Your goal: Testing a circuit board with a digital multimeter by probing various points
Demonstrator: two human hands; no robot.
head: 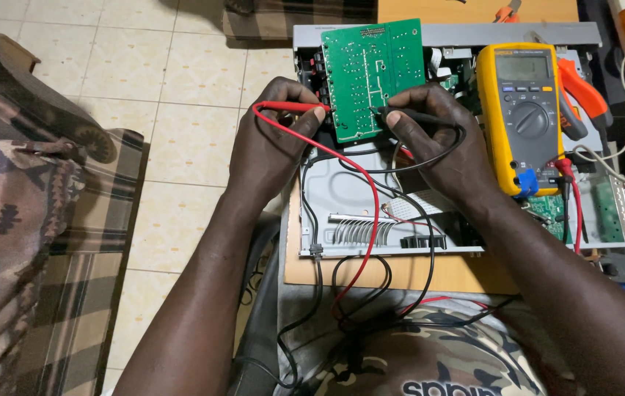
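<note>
My left hand pinches a red test probe and presses its tip against the left edge of a green circuit board. My right hand holds a black test probe with its tip on the lower middle of the same board. The board stands tilted up over an open grey metal chassis. Red and black leads loop down across the chassis toward my lap. A yellow multimeter lies on the chassis just right of my right hand.
The chassis rests on a wooden board over my knees. Orange-handled pliers lie right of the meter, with white cables beyond. A patterned armchair stands at the left on a tiled floor.
</note>
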